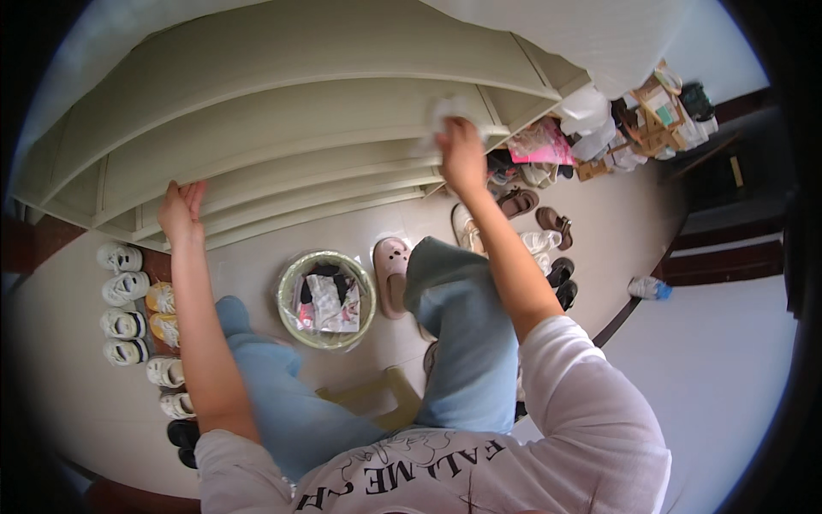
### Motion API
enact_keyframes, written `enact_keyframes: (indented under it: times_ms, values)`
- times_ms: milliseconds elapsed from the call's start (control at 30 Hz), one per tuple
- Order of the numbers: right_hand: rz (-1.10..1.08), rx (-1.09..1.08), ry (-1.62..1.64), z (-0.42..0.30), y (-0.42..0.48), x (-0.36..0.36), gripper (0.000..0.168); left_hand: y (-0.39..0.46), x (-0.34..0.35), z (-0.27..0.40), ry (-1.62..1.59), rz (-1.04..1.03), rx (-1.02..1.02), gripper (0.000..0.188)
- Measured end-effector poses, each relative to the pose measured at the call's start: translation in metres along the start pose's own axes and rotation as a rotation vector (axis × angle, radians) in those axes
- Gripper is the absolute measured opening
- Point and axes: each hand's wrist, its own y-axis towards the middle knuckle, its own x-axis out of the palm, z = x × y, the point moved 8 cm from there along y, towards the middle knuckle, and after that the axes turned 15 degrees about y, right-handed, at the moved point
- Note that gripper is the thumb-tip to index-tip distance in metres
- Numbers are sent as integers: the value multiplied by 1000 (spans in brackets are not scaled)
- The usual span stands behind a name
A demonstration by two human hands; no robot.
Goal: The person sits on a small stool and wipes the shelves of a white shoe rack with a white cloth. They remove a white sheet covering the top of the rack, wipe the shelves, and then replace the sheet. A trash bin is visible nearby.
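Observation:
A cream shelving unit [257,132] with several long shelves stands before me. My left hand [182,207] rests on the front edge of a shelf at the left, its fingers partly extended and holding nothing that I can see. Near the right end of the shelves, my right hand [461,154] holds a white wipe or cloth [447,109], blurred, at a shelf's front edge. On the tiled floor between my feet stands a round waste bin [372,302] with a clear liner. Crumpled wipes or paper [325,302] lie in it.
Rows of shoes line the floor at left, with white sneakers [126,288] among them. A pink clog [393,276] stands right of the bin, more shoes [517,203] beyond. Bags and cardboard boxes [661,132] are piled at upper right. A greenish stool [401,398] is beneath me.

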Motion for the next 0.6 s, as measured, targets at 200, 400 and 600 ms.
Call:
enact_keyframes:
  times_ms: [200,400,600]
  values:
    - [-404,65,-165,136,17,-12,57,-13,11,1,39,-21,38,28]
    - [-489,-91,-228,140,93,68,45,-7,-15,5,23,-14,28,24]
    - [-179,-593,-370,132,142,78,32,-20,10,-1,-58,-28,54,19]
